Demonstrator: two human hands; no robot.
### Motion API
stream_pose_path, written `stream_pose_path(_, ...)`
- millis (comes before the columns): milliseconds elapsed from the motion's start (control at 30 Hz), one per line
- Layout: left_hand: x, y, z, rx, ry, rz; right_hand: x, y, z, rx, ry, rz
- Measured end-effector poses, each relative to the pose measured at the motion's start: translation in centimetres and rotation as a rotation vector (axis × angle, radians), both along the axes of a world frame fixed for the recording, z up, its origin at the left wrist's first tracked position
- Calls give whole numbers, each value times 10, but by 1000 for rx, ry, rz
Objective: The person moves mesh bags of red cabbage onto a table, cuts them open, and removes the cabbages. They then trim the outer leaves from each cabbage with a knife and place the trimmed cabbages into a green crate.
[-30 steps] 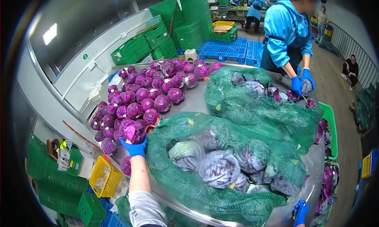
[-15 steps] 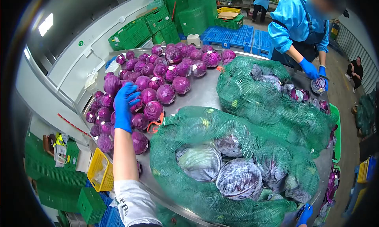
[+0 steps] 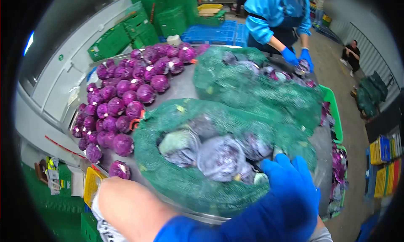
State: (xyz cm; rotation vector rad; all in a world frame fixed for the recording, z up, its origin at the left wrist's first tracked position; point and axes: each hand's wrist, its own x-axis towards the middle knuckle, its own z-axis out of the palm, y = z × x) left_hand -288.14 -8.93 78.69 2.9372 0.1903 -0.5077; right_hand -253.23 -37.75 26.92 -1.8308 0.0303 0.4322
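My left hand [image 3: 261, 219], in a dark blue glove, reaches across the bottom of the view. It is blurred and overlaps my right hand, so its fingers are not distinct. My right hand [image 3: 292, 179], gloved in brighter blue, has its fingers stretched out over the near edge of a green mesh bag [image 3: 176, 195]. In the bag's opening lie several red cabbages with dull outer leaves, one of them [image 3: 221, 158] in the middle. Peeled, glossy red cabbages [image 3: 122, 88] are heaped on the left of the metal table [image 3: 183, 84].
A second mesh bag [image 3: 261, 103] lies behind the first. Across the table, a co-worker's gloved hands [image 3: 296, 59] hold a cabbage. Green crates [image 3: 336, 111] with loose leaves stand at the right edge. A yellow crate [image 3: 89, 185] is at the left, beside the table.
My left hand has left the peeled cabbages and swung right, across the front. My right hand has come up from the lower right corner over the bag. The view has shifted right.
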Motion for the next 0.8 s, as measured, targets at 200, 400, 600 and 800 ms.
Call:
stream_pose_path(200,30,-61,17,-5,-28,-334,-12,7,15,91,45,117)
stream_pose_path(400,57,-90,-4,-53,-109,-331,-25,13,46,117,101,157)
stream_pose_path(600,80,-66,-63,-59,-247,28,-18,2,35,243,185,226)
stream_pose_path(800,45,-56,-165,-116,-308,789,-13,-8,39,275,303,341)
